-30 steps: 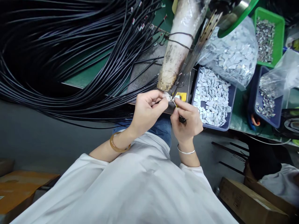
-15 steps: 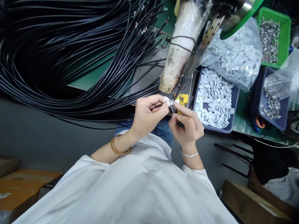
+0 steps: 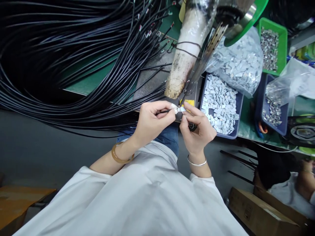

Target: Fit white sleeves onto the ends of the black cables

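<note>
My left hand (image 3: pixel 154 121) pinches the end of a black cable (image 3: pixel 163 112) in front of the bench edge. A small white connector piece (image 3: pixel 180 109) sits at that end, between my two hands. My right hand (image 3: pixel 198 131) is closed by the connector, thumb and fingers pinched on something thin and pale, perhaps a wire; its details are too small to make out. A yellow part (image 3: pixel 188 103) lies just behind the fingers. Above my hands is the tip of a plastic-wrapped white tube (image 3: pixel 176 83).
A big bundle of black cables (image 3: pixel 105 91) covers the left. At right are a blue tray (image 3: pixel 232 135) of white pieces, a plastic bag (image 3: pixel 237 62) of them, a green bin (image 3: pixel 283 49) and another blue bin (image 3: pixel 284 128). A person's arm (image 3: pixel 305 180) shows at lower right.
The view has shifted, so the trays appear further left. My right hand's fingers have spread a little from the connector, which shows more clearly. A person's arm has come into view at lower right.
</note>
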Available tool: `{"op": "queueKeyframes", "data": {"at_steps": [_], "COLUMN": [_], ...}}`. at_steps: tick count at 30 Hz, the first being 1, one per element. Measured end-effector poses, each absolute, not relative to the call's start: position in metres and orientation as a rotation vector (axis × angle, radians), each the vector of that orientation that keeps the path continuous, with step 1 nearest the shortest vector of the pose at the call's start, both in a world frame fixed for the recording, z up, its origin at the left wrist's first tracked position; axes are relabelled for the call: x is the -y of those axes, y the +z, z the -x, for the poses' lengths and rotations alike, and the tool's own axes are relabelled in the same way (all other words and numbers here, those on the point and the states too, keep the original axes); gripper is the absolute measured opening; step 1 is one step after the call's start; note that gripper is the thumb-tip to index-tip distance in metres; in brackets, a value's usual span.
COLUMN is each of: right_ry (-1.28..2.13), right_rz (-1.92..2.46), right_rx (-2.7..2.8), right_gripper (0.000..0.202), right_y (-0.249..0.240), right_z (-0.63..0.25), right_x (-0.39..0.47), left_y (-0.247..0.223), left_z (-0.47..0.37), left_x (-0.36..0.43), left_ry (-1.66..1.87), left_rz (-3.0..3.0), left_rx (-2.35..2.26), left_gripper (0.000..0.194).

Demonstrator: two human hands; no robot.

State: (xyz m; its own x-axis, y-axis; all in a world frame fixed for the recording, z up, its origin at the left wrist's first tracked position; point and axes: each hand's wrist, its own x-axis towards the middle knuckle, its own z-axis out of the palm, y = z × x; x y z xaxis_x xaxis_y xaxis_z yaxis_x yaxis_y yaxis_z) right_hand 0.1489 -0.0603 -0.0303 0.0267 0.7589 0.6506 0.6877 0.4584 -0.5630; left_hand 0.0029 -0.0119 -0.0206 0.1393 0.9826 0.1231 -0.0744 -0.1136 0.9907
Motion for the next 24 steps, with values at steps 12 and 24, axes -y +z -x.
{"op": "queueKeyframes", "data": {"at_steps": [12, 24], "right_ry": [0.011, -0.080], "right_rz": [1.256, 1.277], "right_rx": [1.735, 1.741], "right_gripper": [0.015, 0.019], "right_y": [-0.0238, -0.0244], "right_z": [-0.1466, -0.1448], "right_x": [0.0552, 0.0570], "left_y": [-0.0173, -0.0161], "left_z": [-0.0038, 0.0001], "left_x": [0.0082, 0.0094], "left_ry": [1.340, 1.134], "left_rz": [-1.485, -1.437], "left_rx": [-0.955, -1.016], "left_gripper": [0.013, 0.013]}}
